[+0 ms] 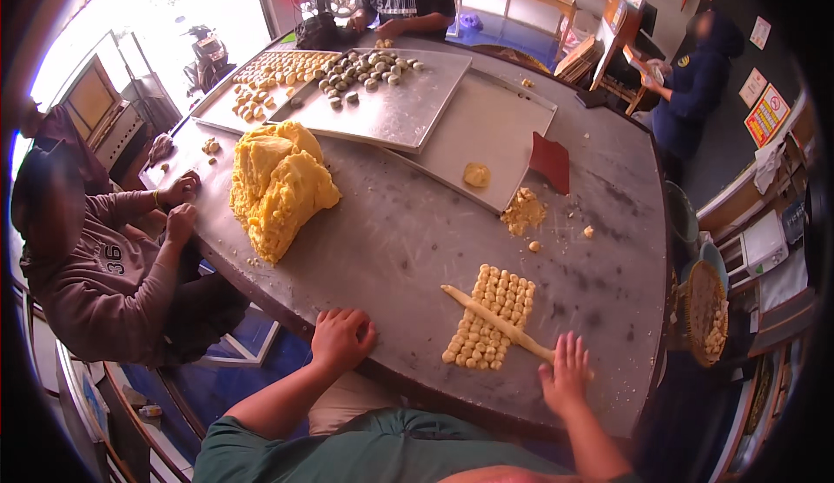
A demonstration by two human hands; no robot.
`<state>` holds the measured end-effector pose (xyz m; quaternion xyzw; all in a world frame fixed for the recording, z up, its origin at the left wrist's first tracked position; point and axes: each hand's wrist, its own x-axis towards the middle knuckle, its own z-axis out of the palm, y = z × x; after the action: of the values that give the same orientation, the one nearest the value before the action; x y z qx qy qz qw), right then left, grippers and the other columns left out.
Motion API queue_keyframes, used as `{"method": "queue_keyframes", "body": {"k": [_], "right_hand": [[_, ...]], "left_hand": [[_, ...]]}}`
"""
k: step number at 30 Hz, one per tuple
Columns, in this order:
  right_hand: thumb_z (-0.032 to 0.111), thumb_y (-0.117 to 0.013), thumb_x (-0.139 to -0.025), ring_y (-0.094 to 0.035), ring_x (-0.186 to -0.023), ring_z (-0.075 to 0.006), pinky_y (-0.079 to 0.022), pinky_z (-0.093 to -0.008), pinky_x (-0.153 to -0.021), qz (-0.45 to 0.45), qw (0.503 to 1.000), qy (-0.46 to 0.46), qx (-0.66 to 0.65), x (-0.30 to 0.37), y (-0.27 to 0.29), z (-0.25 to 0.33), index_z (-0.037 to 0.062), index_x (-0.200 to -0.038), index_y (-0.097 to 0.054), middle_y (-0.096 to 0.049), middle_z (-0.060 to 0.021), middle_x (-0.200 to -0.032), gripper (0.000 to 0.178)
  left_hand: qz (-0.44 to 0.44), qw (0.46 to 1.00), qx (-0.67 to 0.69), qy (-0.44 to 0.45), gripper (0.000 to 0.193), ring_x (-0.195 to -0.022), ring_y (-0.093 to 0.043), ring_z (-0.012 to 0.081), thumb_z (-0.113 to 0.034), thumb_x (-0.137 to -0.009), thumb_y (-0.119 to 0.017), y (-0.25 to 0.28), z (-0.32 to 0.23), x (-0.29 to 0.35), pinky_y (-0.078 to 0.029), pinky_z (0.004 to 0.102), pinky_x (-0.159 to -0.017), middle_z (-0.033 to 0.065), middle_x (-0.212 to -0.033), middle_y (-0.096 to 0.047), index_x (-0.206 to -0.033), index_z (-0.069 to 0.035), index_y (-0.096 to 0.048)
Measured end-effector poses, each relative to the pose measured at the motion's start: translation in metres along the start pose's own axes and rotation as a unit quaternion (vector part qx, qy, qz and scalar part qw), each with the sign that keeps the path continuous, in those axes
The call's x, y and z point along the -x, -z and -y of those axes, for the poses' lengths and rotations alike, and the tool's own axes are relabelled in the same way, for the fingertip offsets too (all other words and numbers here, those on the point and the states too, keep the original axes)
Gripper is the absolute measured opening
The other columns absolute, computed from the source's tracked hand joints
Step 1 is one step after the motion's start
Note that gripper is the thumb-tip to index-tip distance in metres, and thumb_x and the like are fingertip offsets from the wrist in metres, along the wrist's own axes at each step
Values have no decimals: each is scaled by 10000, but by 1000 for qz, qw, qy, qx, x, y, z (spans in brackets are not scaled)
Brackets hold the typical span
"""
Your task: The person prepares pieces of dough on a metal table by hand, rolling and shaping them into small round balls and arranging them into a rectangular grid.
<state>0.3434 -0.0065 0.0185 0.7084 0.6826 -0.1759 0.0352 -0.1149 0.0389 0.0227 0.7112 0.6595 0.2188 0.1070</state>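
Observation:
My right hand (569, 370) lies with fingers stretched out on the near end of a pale dough rope (499, 320). The rope slants across a block of small dough balls (473, 344) set in tight rows on the metal table. At the table's near edge, my left hand (344, 341) rests with its fingers loosely curled, and nothing shows in it. A large mound of yellow dough (278, 188) sits beyond it, further left. Past the dough balls are a crumbly dough lump (524, 212) and a red flat scraper (549, 163), which leans on a tray's edge.
A metal tray (512, 118) holds one flat dough piece (476, 175). Another tray (426, 118) overlaps it, bearing dark green balls (369, 70); yellow pieces (278, 70) fill a third. Co-workers sit at the left (113, 257) and far side (407, 1); another person (695, 75) stands at the right.

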Motion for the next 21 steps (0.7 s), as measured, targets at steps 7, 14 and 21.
{"method": "queue_keyframes", "body": {"k": [7,14,21], "right_hand": [[564,-443,-1052,-45,-1619,-382,-52,-612,-1271,-263,936,-230,46,-165,33,-73,76,-1676,-163,-83,-183,-1753,839],[465,-420,-1079,-128,-1612,-370,-106,-566,-1280,-245,966,-9,-84,-91,-11,-63,33,-1664,-166,-126,-159,-1751,771],[561,-404,-1058,-6,-1622,-375,-14,-563,-1287,-24,995,-88,48,-13,3,-9,89,-1686,-72,-19,-200,-1753,853]], "left_hand": [[-4,1000,1,-22,158,-919,-646,297,-273,-889,-673,-6,0,-8,-461,445,-903,66,-846,-671,-859,-119,-650],[-27,999,5,-17,161,-904,-651,293,-284,-895,-672,-7,4,1,-469,439,-882,59,-830,-672,-862,-128,-652],[-11,1000,-9,-11,172,-895,-654,294,-290,-896,-671,-3,4,5,-469,431,-865,58,-815,-668,-844,-129,-642]]}}
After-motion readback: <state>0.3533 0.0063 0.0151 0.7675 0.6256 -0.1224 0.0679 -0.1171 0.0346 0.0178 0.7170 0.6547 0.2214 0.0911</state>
